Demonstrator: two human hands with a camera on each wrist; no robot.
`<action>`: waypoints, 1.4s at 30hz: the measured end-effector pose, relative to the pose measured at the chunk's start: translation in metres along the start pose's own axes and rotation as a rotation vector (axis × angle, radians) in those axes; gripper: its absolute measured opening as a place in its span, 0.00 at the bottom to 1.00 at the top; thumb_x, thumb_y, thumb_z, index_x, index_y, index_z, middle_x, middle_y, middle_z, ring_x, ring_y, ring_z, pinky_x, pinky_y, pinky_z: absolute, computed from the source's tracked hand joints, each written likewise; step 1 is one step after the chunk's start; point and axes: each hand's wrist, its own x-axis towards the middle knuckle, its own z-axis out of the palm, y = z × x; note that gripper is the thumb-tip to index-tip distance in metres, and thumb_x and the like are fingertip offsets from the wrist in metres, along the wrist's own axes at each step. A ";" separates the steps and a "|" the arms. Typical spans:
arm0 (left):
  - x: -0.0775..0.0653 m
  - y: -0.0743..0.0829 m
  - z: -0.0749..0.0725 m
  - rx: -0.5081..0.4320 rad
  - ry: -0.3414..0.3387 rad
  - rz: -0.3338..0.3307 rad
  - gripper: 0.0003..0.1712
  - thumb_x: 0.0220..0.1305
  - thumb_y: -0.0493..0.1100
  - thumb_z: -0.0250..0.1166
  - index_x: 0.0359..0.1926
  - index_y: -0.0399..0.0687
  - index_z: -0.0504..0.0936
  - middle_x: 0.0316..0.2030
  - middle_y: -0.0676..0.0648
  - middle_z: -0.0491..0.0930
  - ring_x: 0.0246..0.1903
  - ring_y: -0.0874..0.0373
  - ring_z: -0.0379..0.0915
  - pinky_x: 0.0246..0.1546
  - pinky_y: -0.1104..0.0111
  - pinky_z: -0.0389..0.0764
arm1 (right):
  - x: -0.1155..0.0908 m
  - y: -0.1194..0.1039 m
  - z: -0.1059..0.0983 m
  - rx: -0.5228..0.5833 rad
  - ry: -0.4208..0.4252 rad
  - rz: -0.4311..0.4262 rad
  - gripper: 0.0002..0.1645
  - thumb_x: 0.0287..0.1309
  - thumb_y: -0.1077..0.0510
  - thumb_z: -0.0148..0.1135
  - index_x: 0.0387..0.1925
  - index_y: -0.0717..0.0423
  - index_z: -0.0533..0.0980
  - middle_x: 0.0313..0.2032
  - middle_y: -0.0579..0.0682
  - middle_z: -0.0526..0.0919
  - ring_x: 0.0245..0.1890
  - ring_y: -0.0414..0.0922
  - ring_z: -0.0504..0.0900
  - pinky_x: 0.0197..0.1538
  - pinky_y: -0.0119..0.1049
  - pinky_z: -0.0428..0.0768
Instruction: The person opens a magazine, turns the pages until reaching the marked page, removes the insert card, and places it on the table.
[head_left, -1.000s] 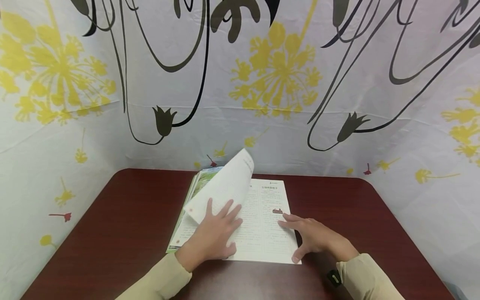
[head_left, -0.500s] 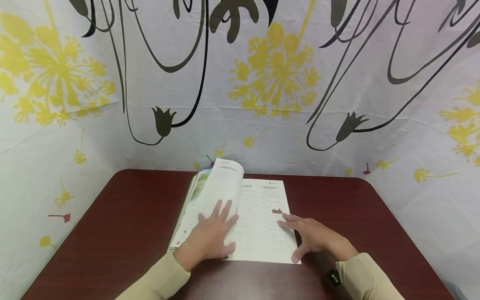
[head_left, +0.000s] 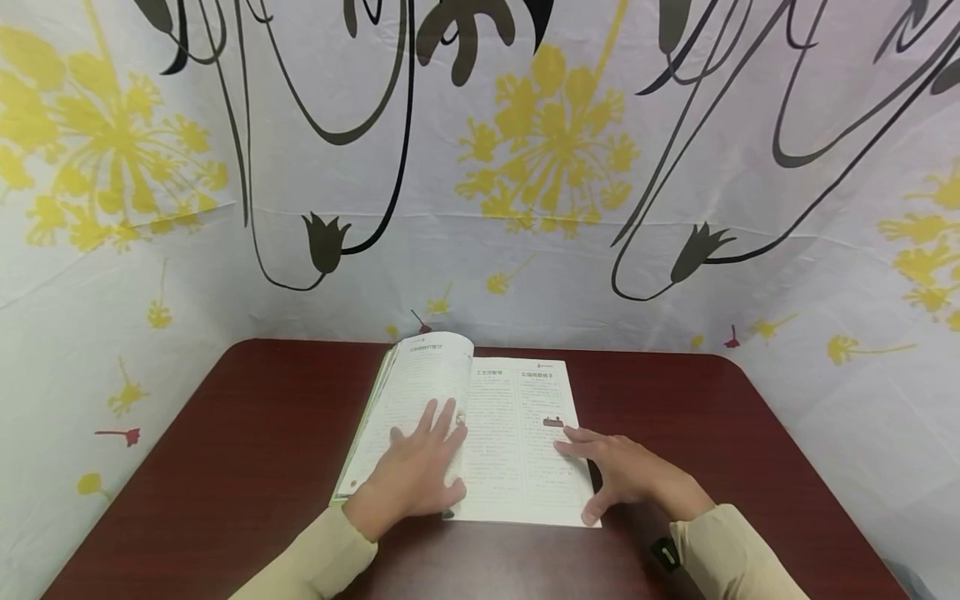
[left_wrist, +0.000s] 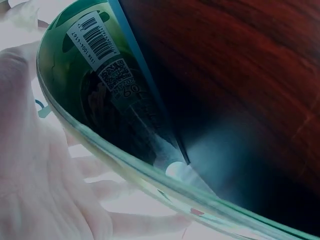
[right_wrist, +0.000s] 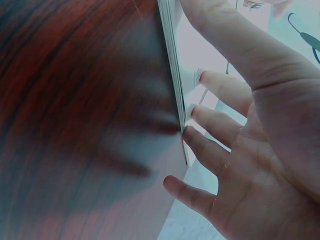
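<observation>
An open magazine (head_left: pixel 517 479) with printed white pages lies on the table. My left hand (head_left: pixel 416 471) rests on its left page beside the middle fold, fingers spread. In the left wrist view the magazine's green back cover (left_wrist: pixel 112 100) with a barcode label (left_wrist: pixel 95 40) curves up off the wood, and the left hand (left_wrist: pixel 55 175) is on the page side. My right hand (head_left: pixel 626 471) touches the right page near its outer edge, thumb apart from the fingers. In the right wrist view the fingertips of the right hand (right_wrist: pixel 240 115) meet the page stack's edge, while the little finger stands off it.
The dark red-brown table (head_left: pixel 225 450) extends on both sides of the magazine. A pale cloth (head_left: pixel 420 183) with yellow and dark floral prints hangs behind and beside the table. A small black device (head_left: pixel 666 554) sits at the right sleeve cuff.
The lifted leaf has come down to the left and now lies over the left side, its top edge curved. My left hand has shifted slightly left with it. The right hand stays put.
</observation>
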 end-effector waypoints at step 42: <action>0.000 -0.005 0.000 -0.129 -0.093 -0.050 0.39 0.60 0.57 0.60 0.71 0.49 0.68 0.75 0.39 0.54 0.73 0.37 0.50 0.43 0.32 0.72 | 0.002 0.001 0.000 0.006 0.042 -0.010 0.58 0.30 0.34 0.80 0.65 0.53 0.74 0.67 0.62 0.71 0.63 0.65 0.72 0.56 0.62 0.72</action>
